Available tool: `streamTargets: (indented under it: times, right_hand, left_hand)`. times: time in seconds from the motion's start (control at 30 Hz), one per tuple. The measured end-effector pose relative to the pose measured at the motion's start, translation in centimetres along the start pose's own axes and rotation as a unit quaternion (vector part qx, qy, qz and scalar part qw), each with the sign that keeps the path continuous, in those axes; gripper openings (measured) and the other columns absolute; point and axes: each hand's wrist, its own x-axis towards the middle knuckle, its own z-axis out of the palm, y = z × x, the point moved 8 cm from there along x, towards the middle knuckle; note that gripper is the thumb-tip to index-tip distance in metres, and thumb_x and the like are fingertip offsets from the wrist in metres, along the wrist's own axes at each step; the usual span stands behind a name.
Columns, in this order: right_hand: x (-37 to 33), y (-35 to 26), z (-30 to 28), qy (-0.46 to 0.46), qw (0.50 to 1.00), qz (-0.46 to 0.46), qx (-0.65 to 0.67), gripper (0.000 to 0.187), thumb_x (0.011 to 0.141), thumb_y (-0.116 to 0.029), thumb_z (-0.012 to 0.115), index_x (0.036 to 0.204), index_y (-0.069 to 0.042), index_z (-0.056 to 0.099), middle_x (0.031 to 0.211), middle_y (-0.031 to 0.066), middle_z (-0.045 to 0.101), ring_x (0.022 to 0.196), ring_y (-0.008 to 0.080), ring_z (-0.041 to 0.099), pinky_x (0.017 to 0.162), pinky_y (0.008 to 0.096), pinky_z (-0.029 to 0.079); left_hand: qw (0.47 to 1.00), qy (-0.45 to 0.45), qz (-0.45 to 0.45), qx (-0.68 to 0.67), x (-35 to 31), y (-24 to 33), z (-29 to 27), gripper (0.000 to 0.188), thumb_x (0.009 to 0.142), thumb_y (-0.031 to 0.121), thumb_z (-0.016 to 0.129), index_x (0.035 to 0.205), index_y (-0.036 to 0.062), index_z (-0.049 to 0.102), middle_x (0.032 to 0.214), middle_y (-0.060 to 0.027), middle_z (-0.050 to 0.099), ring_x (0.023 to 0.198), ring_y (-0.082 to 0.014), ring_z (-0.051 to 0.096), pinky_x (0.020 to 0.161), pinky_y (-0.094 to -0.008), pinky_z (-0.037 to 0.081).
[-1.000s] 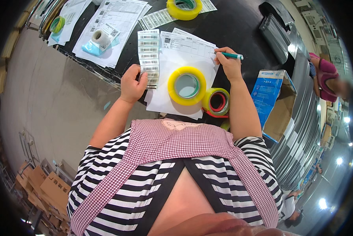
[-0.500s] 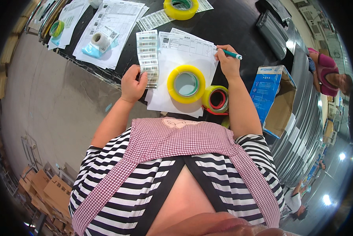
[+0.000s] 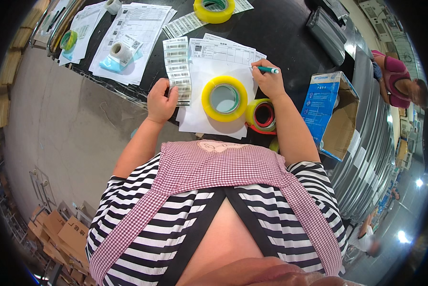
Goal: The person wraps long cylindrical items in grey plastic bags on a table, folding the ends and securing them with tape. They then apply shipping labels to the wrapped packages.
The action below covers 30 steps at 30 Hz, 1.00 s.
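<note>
My left hand point(image 3: 162, 101) is closed, pinching the lower end of a strip of barcode labels point(image 3: 177, 62) between thumb and fingers. In my right hand point(image 3: 270, 80) is a green-and-white pen point(image 3: 267, 69), its writing end pointing left over the right edge of printed sheets point(image 3: 221, 50). A large yellow tape roll point(image 3: 242, 97) lies flat on those sheets, between my hands. Beside my right wrist sits a smaller tape roll point(image 3: 252, 114) with a red core, on a red holder.
More paper stacks point(image 3: 142, 24) lie at the far left, topped by a small white roll point(image 3: 121, 51). Another yellow tape roll point(image 3: 214, 16) rests on labels at the far edge. A blue carton point(image 3: 319, 107) and grey plastic stacks stand right; a person point(image 3: 397, 83) is beyond.
My right hand has shifted slightly left and down with the pen, from the sheets' corner to lower along their right edge. My left hand keeps its hold on the label strip.
</note>
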Motion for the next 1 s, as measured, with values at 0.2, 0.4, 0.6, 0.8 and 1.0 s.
streamTargets:
  times: [0.2, 0.4, 0.6, 0.8, 1.0]
  right_hand:
    - [-0.2, -0.2, -0.1, 0.001, 0.999, 0.032, 0.041, 0.02, 0.086, -0.021, 0.066, 0.097, -0.005, 0.072, 0.082, 0.0164, 0.071, 0.075, 0.0303, 0.069, 0.07, 0.0348, 0.053]
    - [-0.2, -0.8, -0.2, -0.004, 1.0, 0.009, -0.003, 0.02, 0.086, -0.022, 0.065, 0.093, -0.005, 0.072, 0.08, 0.0152, 0.07, 0.074, 0.0277, 0.069, 0.069, 0.0341, 0.053]
    - [-0.1, 0.4, -0.2, -0.038, 0.996, 0.046, 0.07, 0.018, 0.086, -0.018, 0.065, 0.097, -0.005, 0.071, 0.085, 0.0163, 0.071, 0.077, 0.0314, 0.068, 0.07, 0.0351, 0.053]
    - [-1.8, -5.2, -0.7, 0.037, 0.977, -0.196, -0.075, 0.03, 0.088, -0.004, 0.059, 0.116, -0.007, 0.068, 0.102, 0.0157, 0.07, 0.087, 0.0312, 0.066, 0.08, 0.0368, 0.052]
    - [-3.6, -8.9, -3.2, 0.048, 0.954, -0.193, -0.225, 0.043, 0.087, 0.005, 0.051, 0.124, -0.01, 0.067, 0.108, 0.0153, 0.069, 0.098, 0.0346, 0.063, 0.09, 0.0414, 0.05]
  left_hand:
    - [1.0, 0.001, 0.001, 0.005, 0.1, 0.5, -0.1, 0.009, 0.086, 0.011, 0.064, 0.085, 0.0034, 0.06, 0.077, -0.0104, 0.058, 0.065, -0.0277, 0.056, 0.061, -0.0361, 0.046]
    - [1.0, -0.004, -0.006, 0.011, 0.0, -0.1, 0.0, 0.01, 0.086, 0.011, 0.065, 0.084, 0.0033, 0.059, 0.078, -0.0105, 0.058, 0.067, -0.028, 0.057, 0.062, -0.0362, 0.046]
    - [1.0, -0.001, 0.0, 0.008, -0.2, -0.1, 0.0, 0.01, 0.086, 0.011, 0.065, 0.084, 0.0035, 0.058, 0.077, -0.0107, 0.057, 0.066, -0.0281, 0.056, 0.061, -0.0363, 0.045]
    - [1.0, 0.006, 0.008, -0.002, -0.3, 0.1, -0.1, 0.01, 0.086, 0.013, 0.065, 0.086, 0.0037, 0.06, 0.077, -0.0101, 0.058, 0.065, -0.0271, 0.056, 0.061, -0.036, 0.046]
    - [0.993, -0.007, -0.015, -0.114, -0.7, -2.4, -0.4, 0.006, 0.091, 0.008, 0.062, 0.09, 0.0027, 0.062, 0.08, -0.0033, 0.063, 0.068, -0.0113, 0.057, 0.061, -0.0307, 0.045]
